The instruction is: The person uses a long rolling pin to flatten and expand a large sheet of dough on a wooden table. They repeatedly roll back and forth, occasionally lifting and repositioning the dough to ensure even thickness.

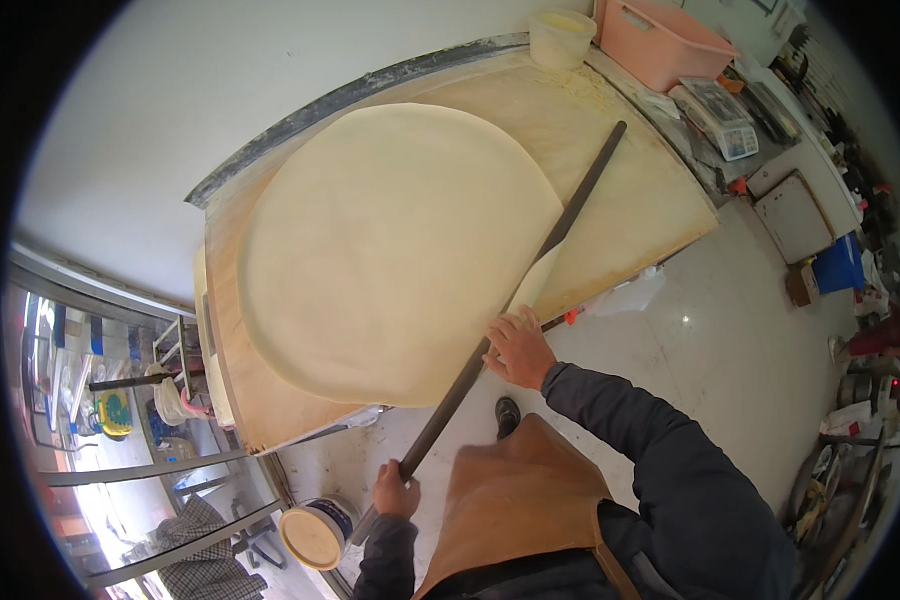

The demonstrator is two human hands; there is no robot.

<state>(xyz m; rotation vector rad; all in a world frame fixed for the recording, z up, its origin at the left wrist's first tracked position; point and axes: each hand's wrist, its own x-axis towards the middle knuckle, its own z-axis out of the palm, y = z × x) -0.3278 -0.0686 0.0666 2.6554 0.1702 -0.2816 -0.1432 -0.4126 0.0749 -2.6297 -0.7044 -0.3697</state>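
A large round sheet of rolled dough (397, 247) lies on a wooden work board (645, 202). A long dark rolling pin (450, 405) runs diagonally across its right edge, and a flap of dough is folded over the pin near the board's front edge. My right hand (521, 349) rests on that flap and the pin, fingers spread. Beyond the board's edge, my left hand (396, 491) is closed around the lower part of the pin.
A white tub (561, 37) and a pink plastic bin (664, 41) stand at the back right, near scattered flour or crumbs. A lidded bucket (316, 531) is on the floor at lower left. Shelving with bags stands at far left.
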